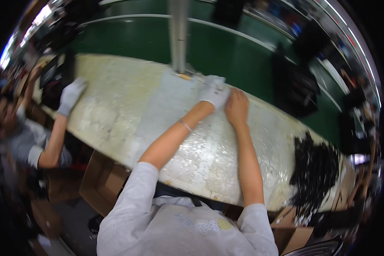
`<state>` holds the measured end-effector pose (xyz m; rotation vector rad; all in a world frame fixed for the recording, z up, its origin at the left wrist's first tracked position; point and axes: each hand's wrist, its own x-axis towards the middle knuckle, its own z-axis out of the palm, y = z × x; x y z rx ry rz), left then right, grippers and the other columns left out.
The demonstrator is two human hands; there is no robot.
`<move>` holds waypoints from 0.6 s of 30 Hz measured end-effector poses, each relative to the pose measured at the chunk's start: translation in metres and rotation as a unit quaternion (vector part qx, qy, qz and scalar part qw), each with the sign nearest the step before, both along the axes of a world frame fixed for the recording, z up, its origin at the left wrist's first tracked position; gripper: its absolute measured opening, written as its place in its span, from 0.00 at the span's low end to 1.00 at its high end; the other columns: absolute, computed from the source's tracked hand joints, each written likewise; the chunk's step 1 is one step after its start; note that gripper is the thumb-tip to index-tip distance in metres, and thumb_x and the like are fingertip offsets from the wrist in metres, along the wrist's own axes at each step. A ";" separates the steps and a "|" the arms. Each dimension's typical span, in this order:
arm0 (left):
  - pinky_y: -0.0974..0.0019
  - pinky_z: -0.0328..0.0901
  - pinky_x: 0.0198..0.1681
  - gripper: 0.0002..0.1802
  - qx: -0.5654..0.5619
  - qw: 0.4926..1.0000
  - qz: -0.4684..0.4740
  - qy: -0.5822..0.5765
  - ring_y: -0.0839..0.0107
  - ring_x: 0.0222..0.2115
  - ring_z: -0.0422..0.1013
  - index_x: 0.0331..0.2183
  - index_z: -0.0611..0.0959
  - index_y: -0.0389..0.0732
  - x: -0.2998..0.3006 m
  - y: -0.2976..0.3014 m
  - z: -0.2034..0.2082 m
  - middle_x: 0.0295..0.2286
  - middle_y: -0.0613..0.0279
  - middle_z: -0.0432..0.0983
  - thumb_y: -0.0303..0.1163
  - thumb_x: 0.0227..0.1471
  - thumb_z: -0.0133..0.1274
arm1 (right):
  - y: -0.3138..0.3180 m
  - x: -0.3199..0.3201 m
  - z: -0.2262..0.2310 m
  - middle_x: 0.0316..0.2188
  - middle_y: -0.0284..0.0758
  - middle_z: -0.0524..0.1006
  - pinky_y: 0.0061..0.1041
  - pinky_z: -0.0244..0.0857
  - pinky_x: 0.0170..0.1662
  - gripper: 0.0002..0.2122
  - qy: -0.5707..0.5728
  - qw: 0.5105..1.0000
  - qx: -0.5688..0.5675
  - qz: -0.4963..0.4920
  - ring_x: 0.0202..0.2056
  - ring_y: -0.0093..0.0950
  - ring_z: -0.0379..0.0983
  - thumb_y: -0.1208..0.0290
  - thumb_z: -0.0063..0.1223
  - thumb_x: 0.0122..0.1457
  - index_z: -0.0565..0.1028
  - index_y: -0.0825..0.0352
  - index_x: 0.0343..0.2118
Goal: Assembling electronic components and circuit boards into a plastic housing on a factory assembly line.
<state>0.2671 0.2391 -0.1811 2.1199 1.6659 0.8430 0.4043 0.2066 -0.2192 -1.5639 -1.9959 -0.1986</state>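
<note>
My left hand point(215, 93), in a whitish glove with dark smudges, is at the far edge of a long pale worktable point(170, 132). Its fingers are blurred into a pale patch, and I cannot tell whether that patch is glove or something held. Close against its right side is my bare right hand point(237, 106), fingers bent and drawn together. Whatever the right fingers hold, if anything, is hidden. A thin band point(184, 125) circles my left wrist.
A heap of black strips point(313, 168) covers the table's right end. A metal post point(178, 38) rises at the far edge, beside a small yellowish piece point(184, 77). At left, a co-worker's gloved hand point(72, 94) is near a black item point(53, 81). Cardboard boxes point(99, 179) stand below.
</note>
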 end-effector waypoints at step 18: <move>0.53 0.51 0.62 0.37 0.215 0.852 0.470 0.079 0.46 0.57 0.57 0.52 0.70 0.31 -0.309 -0.226 0.136 0.57 0.39 0.57 0.45 0.48 0.60 | -0.068 -0.231 0.053 0.51 0.51 0.70 0.31 0.55 0.58 0.24 0.286 0.782 -0.238 0.500 0.54 0.44 0.65 0.76 0.51 0.52 0.64 0.71 0.55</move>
